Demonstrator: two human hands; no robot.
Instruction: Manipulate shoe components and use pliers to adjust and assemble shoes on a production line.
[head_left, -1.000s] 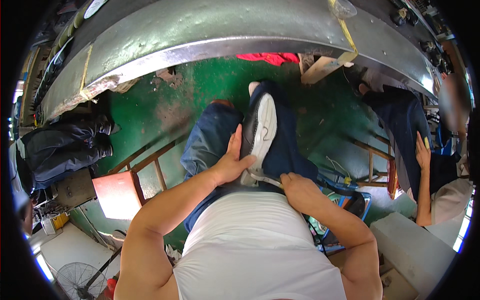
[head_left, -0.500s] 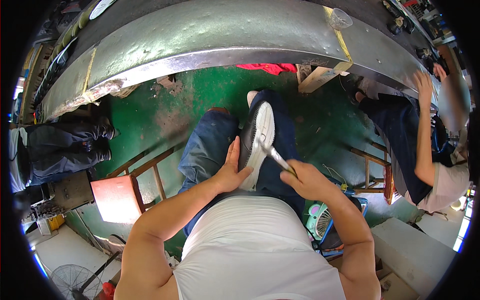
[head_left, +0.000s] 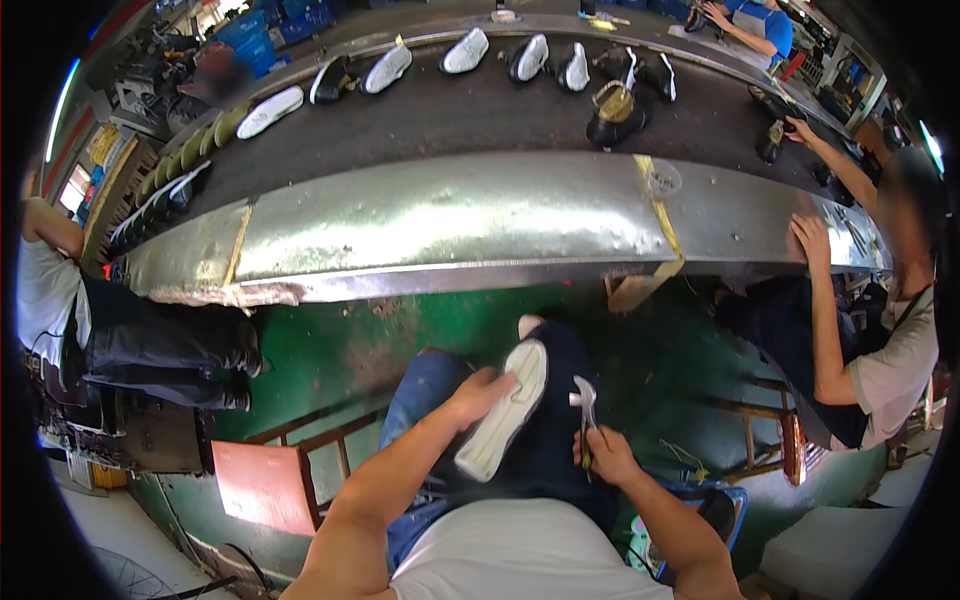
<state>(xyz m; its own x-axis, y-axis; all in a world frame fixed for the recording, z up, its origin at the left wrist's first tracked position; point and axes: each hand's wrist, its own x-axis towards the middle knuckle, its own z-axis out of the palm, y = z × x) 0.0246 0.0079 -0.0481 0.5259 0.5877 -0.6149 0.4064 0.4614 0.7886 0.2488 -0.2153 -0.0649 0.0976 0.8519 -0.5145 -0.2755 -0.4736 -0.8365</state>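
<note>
A black shoe with a white sole (head_left: 512,408) lies sole up across my right thigh. My left hand (head_left: 481,394) grips its side, the fingertips resting on the pale sole; the thumb is hidden. To the right of the shoe, my right hand (head_left: 608,455) is closed round the handle of a hammer (head_left: 586,397). Its silver metal head points up and stands apart from the sole.
Ahead runs a metal-edged bench (head_left: 450,225) with a dark belt (head_left: 420,130) carrying several shoes (head_left: 387,70). A co-worker (head_left: 870,350) sits at the right, another (head_left: 60,290) at the left. A reddish stool (head_left: 265,485) stands left of me.
The view has tilted up, showing more of the bench. The hammer has come off the sole to the right, its head now upward. My left hand has moved higher onto the sole.
</note>
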